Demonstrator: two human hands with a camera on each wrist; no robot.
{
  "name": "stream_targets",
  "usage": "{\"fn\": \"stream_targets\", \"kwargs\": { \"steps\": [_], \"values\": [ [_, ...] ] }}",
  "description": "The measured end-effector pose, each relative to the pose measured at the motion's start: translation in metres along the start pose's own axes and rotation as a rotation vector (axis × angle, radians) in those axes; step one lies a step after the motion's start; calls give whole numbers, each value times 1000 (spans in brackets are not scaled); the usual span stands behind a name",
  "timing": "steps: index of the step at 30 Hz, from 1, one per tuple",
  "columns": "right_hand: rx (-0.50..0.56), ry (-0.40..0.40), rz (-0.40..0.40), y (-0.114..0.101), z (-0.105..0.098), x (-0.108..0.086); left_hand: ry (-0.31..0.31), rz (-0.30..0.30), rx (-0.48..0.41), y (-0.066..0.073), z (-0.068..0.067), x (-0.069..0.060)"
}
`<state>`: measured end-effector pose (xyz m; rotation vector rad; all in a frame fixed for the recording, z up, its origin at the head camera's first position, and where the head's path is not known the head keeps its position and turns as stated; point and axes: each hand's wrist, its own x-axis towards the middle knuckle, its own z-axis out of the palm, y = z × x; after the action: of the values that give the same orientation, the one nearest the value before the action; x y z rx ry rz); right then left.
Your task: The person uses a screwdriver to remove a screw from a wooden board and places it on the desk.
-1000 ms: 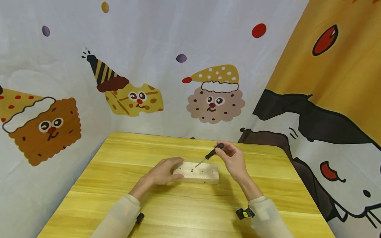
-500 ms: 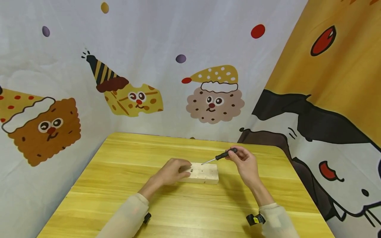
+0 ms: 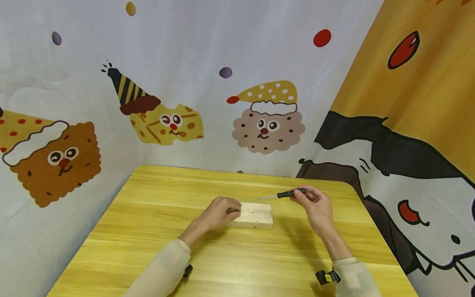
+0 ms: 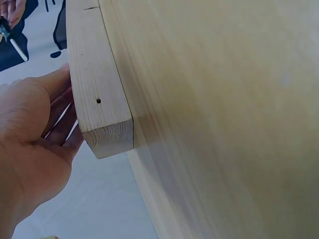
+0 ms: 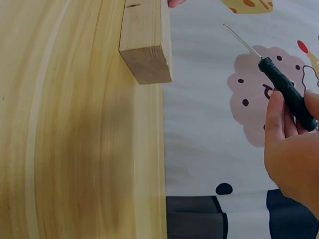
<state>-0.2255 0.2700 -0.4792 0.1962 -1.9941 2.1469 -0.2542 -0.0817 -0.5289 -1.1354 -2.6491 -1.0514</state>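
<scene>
A pale wooden block (image 3: 256,214) with small dark holes lies on the table. My left hand (image 3: 220,212) is over its left end, fingers bent and thumb near the fingertips. In the left wrist view this hand (image 4: 35,129) reaches behind the block (image 4: 97,74); its fingertips are hidden, so I cannot tell whether they pinch anything. My right hand (image 3: 315,206) holds a screwdriver (image 3: 291,193) by its dark handle, the thin metal shaft pointing left above the block's far edge. The right wrist view shows the screwdriver (image 5: 286,89) apart from the block (image 5: 144,45).
The yellow wood-grain table (image 3: 148,247) reaches back to a white curtain (image 3: 208,49) printed with cartoon figures. An orange and white cartoon curtain (image 3: 393,99) hangs along the right side. Small black devices sit at both wrists.
My right hand has drawn the screwdriver away to the right and tilted it nearly level. The left hand has slid right along the block, its thumb and fingers closing together over the dark spots.
</scene>
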Motion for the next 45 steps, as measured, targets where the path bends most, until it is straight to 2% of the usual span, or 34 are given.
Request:
{"fn": "stream_targets", "kwargs": {
  "steps": [11, 20, 31, 45],
  "values": [
    [44, 11, 10, -1, -11, -2, 28, 25, 77, -1, 3, 4],
    [48, 32, 38, 0, -17, -4, 17, -34, 86, 1, 7, 2],
    [62, 43, 46, 1, -21, -5, 35, 22, 282, 4, 11, 2],
    [39, 69, 86, 3, -32, -7, 58, 45, 425, 6, 17, 0]
  ]
}}
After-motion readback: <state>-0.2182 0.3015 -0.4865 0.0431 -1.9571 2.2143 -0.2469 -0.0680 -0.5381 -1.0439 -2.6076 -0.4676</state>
